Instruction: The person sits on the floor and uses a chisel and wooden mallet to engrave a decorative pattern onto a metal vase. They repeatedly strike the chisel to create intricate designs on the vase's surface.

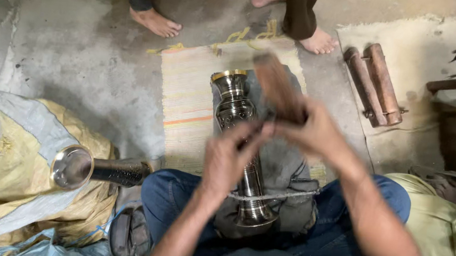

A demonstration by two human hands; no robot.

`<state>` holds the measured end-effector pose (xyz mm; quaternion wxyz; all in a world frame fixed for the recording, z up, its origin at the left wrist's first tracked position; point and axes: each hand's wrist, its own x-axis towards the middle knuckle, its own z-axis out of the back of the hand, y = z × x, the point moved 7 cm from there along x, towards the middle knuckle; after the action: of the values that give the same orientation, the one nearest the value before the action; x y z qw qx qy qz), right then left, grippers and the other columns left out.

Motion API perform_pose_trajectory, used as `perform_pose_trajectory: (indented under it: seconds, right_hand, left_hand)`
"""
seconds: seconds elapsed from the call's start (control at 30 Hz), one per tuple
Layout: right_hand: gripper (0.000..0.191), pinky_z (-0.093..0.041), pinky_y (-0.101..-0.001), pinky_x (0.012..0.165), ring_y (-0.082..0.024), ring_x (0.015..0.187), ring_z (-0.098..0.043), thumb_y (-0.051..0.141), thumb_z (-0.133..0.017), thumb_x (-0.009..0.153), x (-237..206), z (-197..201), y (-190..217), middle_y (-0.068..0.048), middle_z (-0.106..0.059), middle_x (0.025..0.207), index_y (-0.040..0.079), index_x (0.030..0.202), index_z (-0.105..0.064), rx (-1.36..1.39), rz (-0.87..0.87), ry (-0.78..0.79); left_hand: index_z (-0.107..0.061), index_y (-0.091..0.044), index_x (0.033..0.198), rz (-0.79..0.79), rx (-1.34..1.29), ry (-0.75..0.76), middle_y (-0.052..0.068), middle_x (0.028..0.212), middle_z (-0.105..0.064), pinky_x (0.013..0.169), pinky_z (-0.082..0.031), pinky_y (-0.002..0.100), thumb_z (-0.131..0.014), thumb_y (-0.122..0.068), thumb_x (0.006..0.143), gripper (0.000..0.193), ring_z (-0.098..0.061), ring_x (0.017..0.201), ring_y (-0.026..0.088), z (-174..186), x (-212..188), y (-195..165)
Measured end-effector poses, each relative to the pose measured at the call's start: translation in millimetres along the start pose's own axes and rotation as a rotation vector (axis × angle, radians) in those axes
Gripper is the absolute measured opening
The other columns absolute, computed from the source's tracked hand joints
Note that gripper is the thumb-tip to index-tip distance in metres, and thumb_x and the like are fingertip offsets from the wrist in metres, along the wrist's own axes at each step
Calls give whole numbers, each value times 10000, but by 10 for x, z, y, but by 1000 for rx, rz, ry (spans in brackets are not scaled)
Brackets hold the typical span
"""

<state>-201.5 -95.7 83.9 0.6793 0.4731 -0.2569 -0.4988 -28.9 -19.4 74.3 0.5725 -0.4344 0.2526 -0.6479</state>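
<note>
Metal vase: long axis pointing away from lap; left hand pressing its neck; right hand clenching wooden mallet above

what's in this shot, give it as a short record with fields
left hand: left hand pressed on the metal vase
right hand: right hand gripping a wooden mallet, blurred
vase: lies along a grey cloth on the lap, tied by a string
second vase: second vase lying on a yellow sack
floor: striped mat, wooden rollers
bystander: bare feet at top
</note>
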Motion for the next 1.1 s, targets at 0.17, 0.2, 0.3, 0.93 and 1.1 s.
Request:
perform_pose_trajectory:
  seconds: [0.17,0.2,0.3,0.93,1.1]
  right_hand:
    - [252,-455,-253,453,-111,531,-588,130,-824,857,-629,-17,-579,-49,-668,726,-14,1004,-679,482,-37,-244]
    - [240,-494,-260,478,-124,552,-614,111,-803,865,-738,131,-726,-55,-682,757,-16,1008,-658,561,-44,-344]
    - [200,-491,-262,572,-123,658,-593,127,-718,937,-1025,447,-1090,-49,-636,843,11,1082,-644,778,-28,-410]
    - [227,-425,-300,553,-142,662,-478,274,-653,1012,-1191,455,-1588,-30,-491,839,98,960,-520,1183,-77,-331]
    - [216,-427,-291,560,-139,663,-486,266,-655,1014,-1160,468,-1520,-30,-497,837,92,972,-536,1198,-97,-313]
  left_hand:
    - [-712,-80,1125,-190,-50,-45,108,1058,-737,787,-613,369,-701,-146,977,163,-745,912,277,-56,-991,-364]
    - [-717,-76,1133,-393,97,208,98,1053,-739,752,-591,408,-687,-192,945,223,-737,927,287,-294,-1259,-501]
    - [-722,-88,1345,-734,30,866,121,995,-685,779,-569,459,-573,-173,1166,247,-691,920,297,-711,-2132,-520]
    - [-572,-190,1555,29,378,1004,267,1171,-637,1010,-470,540,-425,-372,1105,507,-623,1060,414,-1648,-2026,42]
    - [-551,-134,1527,53,366,1021,278,1246,-593,1050,-428,535,-448,-388,1093,514,-571,1140,423,-1581,-1974,91]
